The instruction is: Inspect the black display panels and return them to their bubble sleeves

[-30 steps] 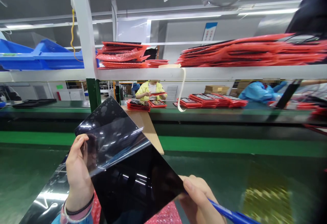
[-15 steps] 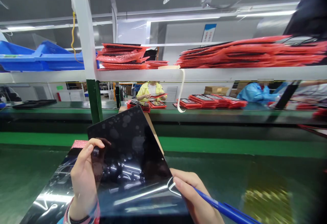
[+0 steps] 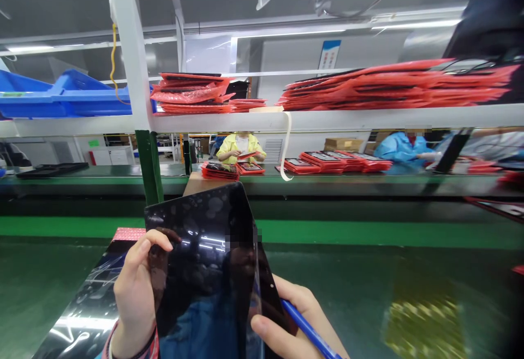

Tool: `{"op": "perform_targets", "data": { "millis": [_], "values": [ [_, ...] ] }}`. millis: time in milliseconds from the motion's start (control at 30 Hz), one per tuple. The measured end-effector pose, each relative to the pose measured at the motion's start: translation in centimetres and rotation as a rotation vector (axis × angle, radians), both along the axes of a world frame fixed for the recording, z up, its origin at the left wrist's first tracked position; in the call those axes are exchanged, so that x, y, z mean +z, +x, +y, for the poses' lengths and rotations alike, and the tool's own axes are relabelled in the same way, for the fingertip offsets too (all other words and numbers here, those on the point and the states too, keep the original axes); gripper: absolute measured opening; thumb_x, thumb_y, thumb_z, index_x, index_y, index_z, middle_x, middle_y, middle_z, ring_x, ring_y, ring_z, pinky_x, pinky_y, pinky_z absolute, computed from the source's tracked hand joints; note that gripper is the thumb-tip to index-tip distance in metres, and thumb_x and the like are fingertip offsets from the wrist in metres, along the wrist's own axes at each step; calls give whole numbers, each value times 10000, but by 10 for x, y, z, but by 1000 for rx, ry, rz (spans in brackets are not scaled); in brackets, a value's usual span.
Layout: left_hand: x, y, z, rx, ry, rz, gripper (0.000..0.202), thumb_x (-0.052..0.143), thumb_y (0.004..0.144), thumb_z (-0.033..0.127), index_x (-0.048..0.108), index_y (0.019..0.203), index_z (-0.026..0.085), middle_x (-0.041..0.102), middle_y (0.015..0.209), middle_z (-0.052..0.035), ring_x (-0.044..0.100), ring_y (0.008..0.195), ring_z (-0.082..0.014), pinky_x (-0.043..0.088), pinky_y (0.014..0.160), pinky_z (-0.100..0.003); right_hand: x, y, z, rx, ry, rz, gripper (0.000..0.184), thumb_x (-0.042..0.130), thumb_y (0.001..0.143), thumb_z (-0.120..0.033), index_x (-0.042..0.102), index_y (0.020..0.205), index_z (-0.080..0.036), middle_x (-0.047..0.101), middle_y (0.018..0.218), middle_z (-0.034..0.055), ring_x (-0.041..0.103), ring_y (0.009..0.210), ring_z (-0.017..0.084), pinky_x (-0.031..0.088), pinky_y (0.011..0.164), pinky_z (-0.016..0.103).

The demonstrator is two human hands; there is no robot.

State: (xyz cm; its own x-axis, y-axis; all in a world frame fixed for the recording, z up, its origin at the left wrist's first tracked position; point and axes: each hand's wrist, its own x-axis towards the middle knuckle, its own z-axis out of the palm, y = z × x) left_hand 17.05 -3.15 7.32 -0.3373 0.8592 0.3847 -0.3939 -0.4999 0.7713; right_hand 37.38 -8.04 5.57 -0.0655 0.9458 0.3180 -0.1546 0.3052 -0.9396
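Observation:
I hold a glossy black screen panel (image 3: 200, 255) tilted up in front of me, with spots on its upper part. My left hand (image 3: 135, 293) grips its left edge, thumb across the face. My right hand (image 3: 286, 326) supports the lower right corner and also pinches a blue pen (image 3: 307, 331) that points down to the right. A loose clear film (image 3: 88, 304) lies beneath, to the left, over a pink bubble-wrap bag (image 3: 126, 233).
A green conveyor belt (image 3: 388, 271) runs in front. A white post (image 3: 131, 75) carries a shelf (image 3: 327, 119) with stacks of red bags (image 3: 401, 83) and blue bins (image 3: 69, 94). Across the line, two people, one in yellow (image 3: 241, 146) and one in blue (image 3: 403, 146), work among red packs.
The panel has swung from lying tilted with film peeled off its upper part to standing more upright facing me. My right hand has shifted onto its lower right edge.

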Motion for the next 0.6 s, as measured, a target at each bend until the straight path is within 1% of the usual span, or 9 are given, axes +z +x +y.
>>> {"op": "perform_targets", "data": {
  "millis": [100, 200, 300, 367, 433, 500, 533, 567, 600],
  "values": [
    [-3, -2, 0, 0, -3, 8, 277, 653, 736, 430, 674, 581, 201, 707, 761, -38, 598, 774, -210, 438, 714, -258, -2, 1, 1, 51, -24, -17, 390, 813, 666, -478, 785, 980, -248, 692, 652, -4, 642, 608, 185, 520, 596, 264],
    [-2, -2, 0, -10, -11, 25, 285, 651, 743, 432, 661, 572, 203, 709, 750, -33, 583, 758, -200, 432, 713, -255, -6, 3, 1, 62, -50, -17, 447, 812, 673, -489, 762, 1049, -252, 715, 724, 15, 705, 691, 226, 573, 671, 302],
    [0, -1, 0, -24, -2, 34, 288, 658, 740, 441, 666, 570, 209, 709, 731, -24, 578, 732, -193, 435, 692, -250, -13, 6, 1, 5, -68, -38, 545, 828, 665, -447, 711, 1162, -257, 741, 900, 54, 737, 725, 256, 612, 691, 346],
    [1, -1, 1, -24, 29, 56, 293, 657, 745, 438, 670, 562, 209, 708, 715, -22, 579, 728, -189, 436, 706, -243, -17, 7, 1, -2, -41, -64, 592, 820, 685, -434, 667, 1231, -264, 744, 1036, 77, 750, 766, 269, 626, 714, 360],
    [1, -1, 2, -17, 64, 82, 296, 652, 751, 428, 673, 553, 209, 709, 703, -21, 583, 724, -184, 435, 720, -239, -19, 7, 1, 8, 76, -101, 625, 794, 743, -393, 589, 1328, -314, 735, 1146, 61, 760, 829, 260, 632, 749, 342],
    [2, -2, 2, -3, 101, 123, 304, 644, 755, 423, 679, 544, 207, 712, 689, -22, 592, 713, -179, 435, 705, -236, -19, 5, 2, -32, 300, -168, 733, 765, 801, -315, 434, 1451, -380, 679, 1298, 39, 740, 983, 254, 616, 843, 334],
    [3, -2, 3, 8, 121, 147, 303, 641, 753, 415, 684, 539, 205, 713, 682, -21, 597, 703, -175, 435, 690, -233, -19, 4, 3, -86, 431, -214, 799, 748, 825, -273, 339, 1500, -395, 608, 1400, 37, 695, 1103, 262, 590, 911, 349],
    [3, -2, 3, 23, 146, 169, 298, 637, 751, 402, 689, 535, 205, 710, 664, -17, 604, 691, -170, 436, 673, -231, -18, 4, 3, -159, 557, -264, 852, 731, 843, -230, 257, 1533, -391, 509, 1494, 36, 613, 1231, 272, 549, 983, 375],
    [4, -2, 3, 36, 173, 191, 289, 631, 749, 383, 693, 529, 206, 704, 642, -11, 612, 678, -166, 437, 657, -230, -18, 3, 4, -232, 668, -319, 879, 711, 856, -190, 203, 1551, -369, 415, 1556, 33, 507, 1338, 283, 491, 1053, 411]
  ]
}}
